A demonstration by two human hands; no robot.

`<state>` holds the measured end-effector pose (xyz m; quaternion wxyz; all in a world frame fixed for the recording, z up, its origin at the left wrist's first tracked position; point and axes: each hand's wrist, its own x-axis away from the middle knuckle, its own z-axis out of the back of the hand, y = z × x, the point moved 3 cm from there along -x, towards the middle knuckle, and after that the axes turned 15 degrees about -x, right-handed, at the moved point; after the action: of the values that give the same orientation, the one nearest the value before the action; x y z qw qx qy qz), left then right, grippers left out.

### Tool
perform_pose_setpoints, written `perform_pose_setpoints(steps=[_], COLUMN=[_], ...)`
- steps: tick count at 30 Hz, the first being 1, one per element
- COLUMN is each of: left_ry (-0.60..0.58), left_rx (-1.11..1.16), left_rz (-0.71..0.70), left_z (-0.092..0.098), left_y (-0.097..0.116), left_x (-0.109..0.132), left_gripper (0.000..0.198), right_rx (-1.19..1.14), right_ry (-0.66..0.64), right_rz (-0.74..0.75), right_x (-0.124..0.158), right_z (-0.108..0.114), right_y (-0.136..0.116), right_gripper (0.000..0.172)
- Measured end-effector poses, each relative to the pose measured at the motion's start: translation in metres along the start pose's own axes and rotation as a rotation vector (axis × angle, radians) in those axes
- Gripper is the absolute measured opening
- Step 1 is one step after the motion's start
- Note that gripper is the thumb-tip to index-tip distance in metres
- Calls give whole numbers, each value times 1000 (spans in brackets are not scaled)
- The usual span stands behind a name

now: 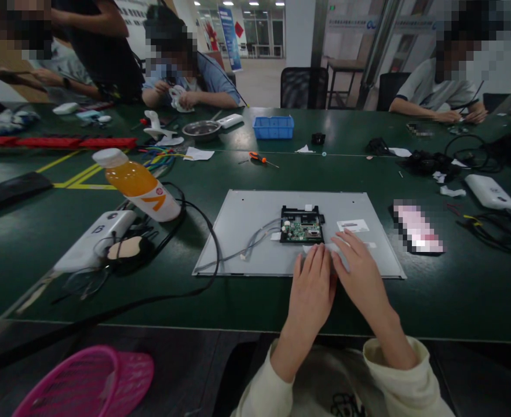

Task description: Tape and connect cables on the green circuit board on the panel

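Note:
A flat light-grey panel (247,217) lies on the table in front of me. At its middle sits a green circuit board (301,229) in a black frame, with grey cables (255,238) running left from it. My left hand (313,284) rests at the panel's near part, just below the circuit board, fingers stretched out and side by side. Beside it, my right hand (360,269) reaches over the panel with fingers apart, its tips near a white label (352,226). What lies beneath the palms is hidden; neither hand visibly holds anything.
Left stand an orange drink bottle (138,185), a white power bank (97,237) and a black strap (151,298). A phone (417,227) lies right of the panel. Beyond are an orange screwdriver (259,157), a blue bin (273,127) and a metal bowl (201,130). Several people sit or stand across the table.

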<state>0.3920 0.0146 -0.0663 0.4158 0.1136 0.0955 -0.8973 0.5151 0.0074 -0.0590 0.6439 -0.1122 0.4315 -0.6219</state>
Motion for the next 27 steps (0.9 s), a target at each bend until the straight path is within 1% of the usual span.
perform_pose_setpoints(steps=[3, 7, 12, 18, 27], left_ry=[-14, -18, -30, -66, -53], left_rx=[15, 42, 26, -13, -15], left_rz=[-18, -15, 23, 58, 88], left_z=[-1, -2, -1, 1, 3], left_y=[-1, -1, 0, 0, 0], left_x=[0, 0, 0, 1, 2], left_gripper=[51, 54, 54, 51, 51], right_rx=[-36, -79, -87, -25, 11], right_ry=[-103, -165, -154, -159, -161], right_rz=[10, -31, -57, -57, -40], right_x=[15, 26, 28, 30, 29], right_z=[-12, -19, -19, -21, -20], right_y=[-11, -8, -5, -5, -9], right_gripper=[44, 48, 50, 51, 51])
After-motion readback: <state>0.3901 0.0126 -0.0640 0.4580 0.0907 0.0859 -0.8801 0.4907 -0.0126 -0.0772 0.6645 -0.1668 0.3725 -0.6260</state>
